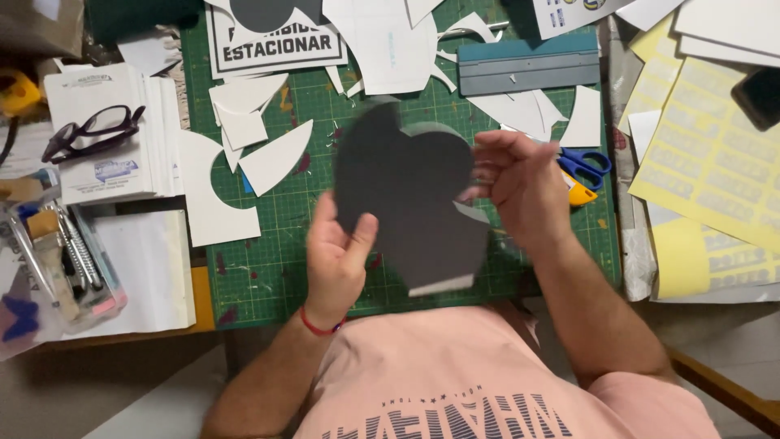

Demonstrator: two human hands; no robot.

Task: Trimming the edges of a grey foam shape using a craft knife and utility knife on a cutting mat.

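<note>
Head view showed the left hand (pixel 335 258) and right hand (pixel 520 185) pinching a dark cut-out sheet (pixel 410 195) by opposite edges above the green cutting mat (pixel 268 268); it looked light and bendable.

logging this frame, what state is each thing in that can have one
dark cut-out sheet: held up in both hands
left hand: thumb pinching sheet's lower edge
right hand: gripping sheet's right edge
eyeglasses: folded, on paper stack
scissors: lying on mat, blades hidden
</note>
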